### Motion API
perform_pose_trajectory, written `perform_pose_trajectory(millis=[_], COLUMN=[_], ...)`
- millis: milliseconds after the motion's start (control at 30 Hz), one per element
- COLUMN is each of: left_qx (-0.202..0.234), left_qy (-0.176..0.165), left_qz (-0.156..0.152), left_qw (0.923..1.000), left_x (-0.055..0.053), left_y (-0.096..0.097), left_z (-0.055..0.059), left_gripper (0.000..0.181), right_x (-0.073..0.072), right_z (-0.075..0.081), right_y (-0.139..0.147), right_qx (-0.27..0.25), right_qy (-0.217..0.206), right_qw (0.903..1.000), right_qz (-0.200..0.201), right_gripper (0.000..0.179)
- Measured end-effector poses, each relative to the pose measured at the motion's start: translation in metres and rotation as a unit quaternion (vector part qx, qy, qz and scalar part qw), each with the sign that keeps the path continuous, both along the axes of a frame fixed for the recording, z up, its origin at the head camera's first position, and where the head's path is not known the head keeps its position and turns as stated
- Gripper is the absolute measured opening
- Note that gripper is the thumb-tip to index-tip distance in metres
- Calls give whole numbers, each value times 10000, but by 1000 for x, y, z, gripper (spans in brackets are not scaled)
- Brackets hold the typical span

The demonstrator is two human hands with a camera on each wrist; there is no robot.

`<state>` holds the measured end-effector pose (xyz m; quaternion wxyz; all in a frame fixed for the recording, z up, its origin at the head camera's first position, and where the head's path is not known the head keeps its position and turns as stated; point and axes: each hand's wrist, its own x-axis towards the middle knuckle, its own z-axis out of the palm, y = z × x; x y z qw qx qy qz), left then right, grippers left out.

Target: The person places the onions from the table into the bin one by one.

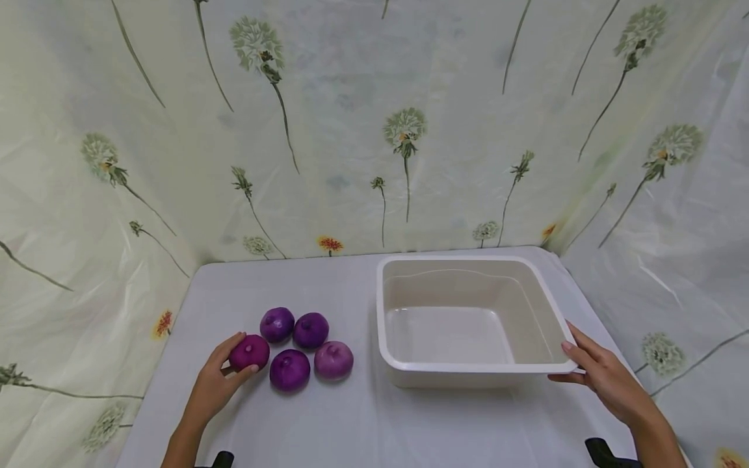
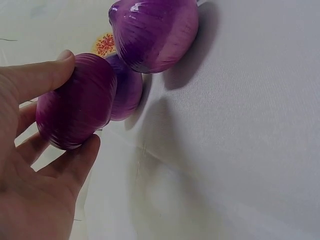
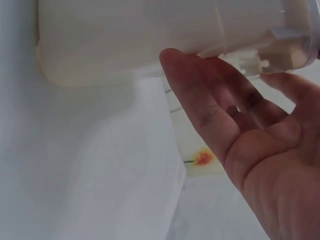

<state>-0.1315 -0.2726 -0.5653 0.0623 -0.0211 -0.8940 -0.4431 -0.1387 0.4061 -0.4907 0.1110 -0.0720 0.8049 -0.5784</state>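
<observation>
Left hand (image 1: 215,383) pinches round, glossy magenta onion (image 1: 249,351) beside four round purple onions (image 1: 289,371); right hand (image 1: 608,377) pinches right rim of rectangular off-white plastic tub (image 1: 456,379).

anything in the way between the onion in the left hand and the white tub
Yes, at table level: four other onions sit on the table between the left hand's onion and the white tub, whose raised side wall stands beyond them. Nothing visible blocks a path over the top.
</observation>
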Motion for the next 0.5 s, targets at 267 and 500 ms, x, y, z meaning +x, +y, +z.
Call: perform_pose_trajectory(millis=[267, 500], left_qx=[24, 89], left_qy=[-91, -78], left_qz=[61, -2], left_qw=[9999, 9999], left_x=[0, 0], left_y=[1, 1], left_z=[4, 5], left_gripper=[72, 72], right_x=[0, 0], right_z=[0, -2], right_y=[-4, -7], right_qx=[121, 134], right_qy=[-19, -147], right_qw=[9999, 9998], right_qz=[-51, 14], right_gripper=[59, 58])
